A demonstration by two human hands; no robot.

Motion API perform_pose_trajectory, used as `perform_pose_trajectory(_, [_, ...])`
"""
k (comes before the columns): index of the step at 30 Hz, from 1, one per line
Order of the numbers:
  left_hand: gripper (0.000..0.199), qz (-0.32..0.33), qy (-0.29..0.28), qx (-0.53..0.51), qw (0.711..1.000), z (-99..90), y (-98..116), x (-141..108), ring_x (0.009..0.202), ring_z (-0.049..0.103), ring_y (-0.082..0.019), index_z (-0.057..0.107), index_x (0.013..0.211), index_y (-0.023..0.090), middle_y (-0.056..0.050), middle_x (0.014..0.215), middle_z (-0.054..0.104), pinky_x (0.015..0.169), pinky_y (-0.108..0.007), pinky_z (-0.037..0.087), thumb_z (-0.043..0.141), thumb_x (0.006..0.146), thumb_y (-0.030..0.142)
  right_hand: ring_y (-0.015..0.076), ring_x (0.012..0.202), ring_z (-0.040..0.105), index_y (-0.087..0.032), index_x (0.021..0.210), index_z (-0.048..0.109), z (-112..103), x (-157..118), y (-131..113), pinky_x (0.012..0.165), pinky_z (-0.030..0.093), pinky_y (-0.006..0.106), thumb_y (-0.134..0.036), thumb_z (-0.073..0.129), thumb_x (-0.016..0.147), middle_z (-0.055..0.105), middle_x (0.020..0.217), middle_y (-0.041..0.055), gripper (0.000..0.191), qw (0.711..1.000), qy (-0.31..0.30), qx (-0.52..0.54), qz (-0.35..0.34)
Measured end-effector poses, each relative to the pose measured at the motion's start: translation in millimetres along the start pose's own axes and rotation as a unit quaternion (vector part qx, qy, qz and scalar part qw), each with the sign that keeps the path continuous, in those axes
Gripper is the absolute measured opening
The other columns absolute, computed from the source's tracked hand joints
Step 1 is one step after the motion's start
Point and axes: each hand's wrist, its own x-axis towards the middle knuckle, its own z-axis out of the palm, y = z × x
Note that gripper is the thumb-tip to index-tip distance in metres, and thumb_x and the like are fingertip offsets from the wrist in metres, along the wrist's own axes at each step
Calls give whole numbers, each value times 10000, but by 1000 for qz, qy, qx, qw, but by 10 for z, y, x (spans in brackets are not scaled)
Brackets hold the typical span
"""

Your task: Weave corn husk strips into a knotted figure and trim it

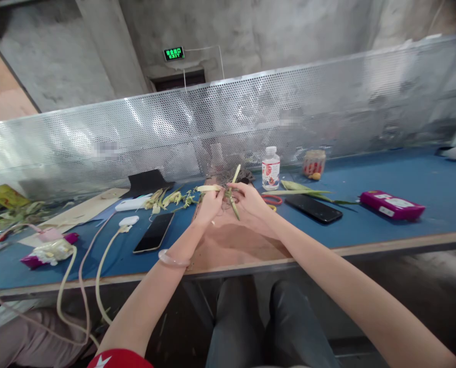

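Above a brown board at the table's front edge, my two hands meet around a small bundle of pale green leaf strips. My left hand is closed, with a pale strip sticking out to the left over its fingers. From the other side, my right hand pinches the bundle with thumb and fingers. One strip points up between the hands and a greener end hangs down. Exactly how the strips cross is hidden by the fingers. Behind them lies a dark grey tangled bunch.
Right of my hands are red-handled scissors, a black phone, long green leaves, a white bottle, a jar and a purple pack. Leftward lie leaf scraps, another phone and cables. A perforated metal screen stands behind.
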Motion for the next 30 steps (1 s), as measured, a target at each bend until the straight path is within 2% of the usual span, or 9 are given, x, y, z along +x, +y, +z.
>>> perform_pose_trajectory(5, [239, 4, -5, -7, 1000, -4, 46, -18, 607, 556, -175, 558, 682, 176, -24, 557, 547, 603, -273, 402, 476, 872, 293, 162, 880, 613, -117, 1069, 627, 0, -27, -12, 812, 477, 282, -28, 429, 731, 683, 1001, 94, 402, 998, -4, -44, -49])
perform_pose_trajectory(9, [227, 13, -11, -5, 1000, -20, 61, -25, 622, 562, -171, 578, 694, 170, -27, 584, 574, 600, -262, 403, 506, 857, 311, 177, 897, 617, -108, 1050, 645, -8, -29, -54, 822, 471, 291, -23, 426, 735, 689, 996, 108, 392, 993, 5, -94, -72])
perform_pose_trajectory(14, [241, 11, -23, -16, 1000, -31, 80, -30, 618, 566, -169, 616, 726, 159, -44, 621, 622, 569, -254, 402, 509, 849, 337, 191, 927, 641, -126, 1088, 661, -48, -35, -113, 842, 486, 310, -71, 430, 804, 696, 1056, 113, 370, 994, 1, -98, -49])
perform_pose_trajectory(19, [253, -19, -48, -71, 996, -24, 114, -42, 548, 538, -147, 630, 760, 145, -52, 614, 642, 519, -244, 383, 534, 824, 370, 187, 894, 660, -137, 1151, 647, -102, -44, -146, 819, 503, 294, -43, 445, 782, 702, 1059, 103, 431, 994, -25, -99, -25])
perform_pose_trajectory(22, [265, -38, -63, -99, 992, -25, 131, -61, 494, 497, -122, 628, 762, 145, -41, 597, 631, 472, -230, 349, 572, 794, 401, 183, 871, 667, -153, 1134, 660, -113, -43, -157, 807, 504, 289, -84, 449, 822, 714, 1024, 91, 383, 994, -22, -108, -18])
perform_pose_trajectory(26, [277, -62, -79, -126, 987, -41, 137, -89, 398, 364, -71, 608, 756, 149, -18, 555, 582, 395, -215, 247, 598, 771, 425, 193, 852, 673, -166, 1082, 691, -108, -39, -158, 795, 504, 295, -155, 460, 864, 718, 1010, 94, 318, 993, -2, -118, -10])
perform_pose_trajectory(30, [256, -80, -130, -188, 970, -62, 141, -101, 390, 285, -47, 561, 787, 170, 7, 575, 553, 382, -201, 176, 589, 775, 424, 198, 841, 678, -166, 1031, 713, -90, -36, -135, 790, 501, 286, -157, 471, 861, 728, 976, 87, 296, 990, 13, -141, -11])
